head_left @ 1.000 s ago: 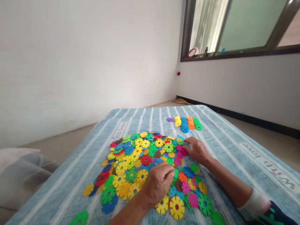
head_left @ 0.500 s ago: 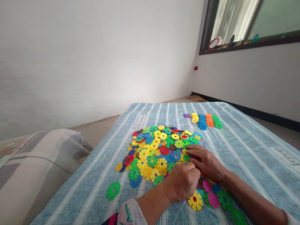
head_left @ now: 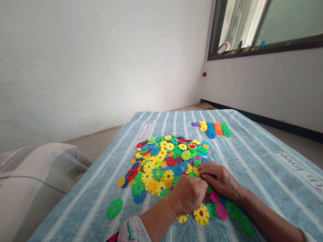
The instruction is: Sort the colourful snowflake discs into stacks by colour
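Observation:
A heap of flat, notched plastic discs [head_left: 157,173] in many colours spreads over the striped cloth. My left hand [head_left: 189,195] is closed in a fist at the near right of the heap; its fingertips are hidden, so what it holds cannot be made out. Just right of it, my right hand [head_left: 222,179] rests palm down on the discs with its fingers stretched out. Below the hands lie a yellow disc [head_left: 201,214] with a red centre, a pink disc [head_left: 221,211] and a green disc [head_left: 232,210].
Far off on the cloth [head_left: 254,161], discs lie in colour groups: a purple disc [head_left: 195,124], then yellow discs [head_left: 203,126], blue discs [head_left: 211,130], orange discs [head_left: 218,128] and green discs [head_left: 226,130]. A lone green disc [head_left: 114,208] lies at near left. Draped fabric [head_left: 42,181] stands at left.
The view has turned slightly right. My right hand has drawn a little nearer, baring pink and green discs beyond its fingertips. The left hand stays closed in nearly the same place.

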Motion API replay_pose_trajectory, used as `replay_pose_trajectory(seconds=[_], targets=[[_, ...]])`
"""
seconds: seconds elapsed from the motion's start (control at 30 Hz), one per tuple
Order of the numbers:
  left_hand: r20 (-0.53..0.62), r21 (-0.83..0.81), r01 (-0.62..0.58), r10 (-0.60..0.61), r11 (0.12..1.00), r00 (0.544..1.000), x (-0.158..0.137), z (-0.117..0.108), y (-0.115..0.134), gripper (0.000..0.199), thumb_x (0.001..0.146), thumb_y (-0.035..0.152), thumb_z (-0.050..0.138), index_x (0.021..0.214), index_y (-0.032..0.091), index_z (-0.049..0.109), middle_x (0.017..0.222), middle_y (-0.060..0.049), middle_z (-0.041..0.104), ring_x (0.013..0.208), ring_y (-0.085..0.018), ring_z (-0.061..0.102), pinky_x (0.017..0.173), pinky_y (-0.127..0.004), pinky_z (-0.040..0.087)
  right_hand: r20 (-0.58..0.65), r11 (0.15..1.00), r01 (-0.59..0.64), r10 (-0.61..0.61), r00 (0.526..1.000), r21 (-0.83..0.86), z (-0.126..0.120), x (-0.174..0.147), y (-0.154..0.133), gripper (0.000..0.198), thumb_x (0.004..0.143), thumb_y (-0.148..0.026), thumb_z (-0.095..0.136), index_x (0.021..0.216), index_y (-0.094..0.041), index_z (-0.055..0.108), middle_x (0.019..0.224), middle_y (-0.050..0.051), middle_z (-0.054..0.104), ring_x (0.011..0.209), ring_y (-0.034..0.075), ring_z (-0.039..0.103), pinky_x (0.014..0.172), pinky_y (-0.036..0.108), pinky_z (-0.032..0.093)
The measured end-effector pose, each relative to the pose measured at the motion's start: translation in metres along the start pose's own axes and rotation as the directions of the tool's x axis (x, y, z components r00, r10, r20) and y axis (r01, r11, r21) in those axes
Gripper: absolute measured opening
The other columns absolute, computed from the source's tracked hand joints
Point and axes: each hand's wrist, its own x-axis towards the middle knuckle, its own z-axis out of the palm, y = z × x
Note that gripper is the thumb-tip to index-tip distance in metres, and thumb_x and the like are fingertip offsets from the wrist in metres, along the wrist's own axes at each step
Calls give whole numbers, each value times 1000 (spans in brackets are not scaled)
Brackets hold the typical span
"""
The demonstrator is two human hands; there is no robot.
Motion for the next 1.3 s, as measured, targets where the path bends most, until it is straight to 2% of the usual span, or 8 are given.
replay_pose_trajectory(seconds=[0.1,0.17,0.33,0.47,0.6,0.77,1.0,1.3], targets=[[-26,3,16,-16,1000,1000,0,1,-3,16,81,16,50,65,19,46,54,2,55,48,-12,54,40,-24,25,-22,997,-74,75,997,28,-2,-2,-2,25,88,-28,48,74,-20,67,73,2,67,73,16,61,69,27,49],[-49,-1,20,-20,1000,999,0,1,-5,17,81,16,48,64,19,46,53,2,54,48,-12,55,41,-24,27,-116,989,-149,150,982,17,-3,-4,3,26,87,-30,48,75,-19,67,72,3,67,70,16,61,66,27,48],[-93,-19,72,-74,997,993,2,-4,-7,19,83,15,46,64,20,47,50,4,51,46,-11,52,42,-23,28,-417,958,-286,250,874,-23,-10,-7,29,24,84,-33,50,77,-18,68,78,5,70,75,20,63,72,31,48],[-148,-14,105,-106,994,983,3,-7,-9,24,86,14,43,62,19,47,50,3,50,46,-10,50,44,-22,29,-483,932,-362,325,813,18,-20,-7,39,26,81,-35,51,74,-17,68,71,3,68,67,19,62,64,28,48],[-205,9,140,-135,990,970,3,-7,-11,25,87,13,42,63,19,50,52,2,51,48,-10,50,47,-21,32,-384,920,-378,387,838,102,-25,-6,35,27,79,-37,53,69,-16,67,58,0,60,55,14,55,51,23,42],[-231,12,163,-156,987,960,6,-10,-10,24,87,12,40,69,18,54,60,0,53,57,-12,53,52,-22,38,-237,911,-389,411,880,134,-27,-6,29,25,79,-35,54,67,-16,66,56,-1,57,53,12,51,50,22,39],[-265,14,165,-156,986,952,8,-12,-9,23,89,15,41,73,17,58,64,-2,54,63,-13,55,56,-21,42,-21,971,-231,232,972,53,-36,-6,24,19,74,-34,65,80,-17,70,73,1,63,65,12,54,61,23,43],[-288,-63,188,-198,980,937,10,-10,-13,20,88,14,43,78,16,59,74,-6,60,78,-17,59,71,-28,49,19,981,-149,153,988,-121,-36,-3,26,16,76,-33,65,83,-19,69,78,1,60,72,14,56,68,25,43]])
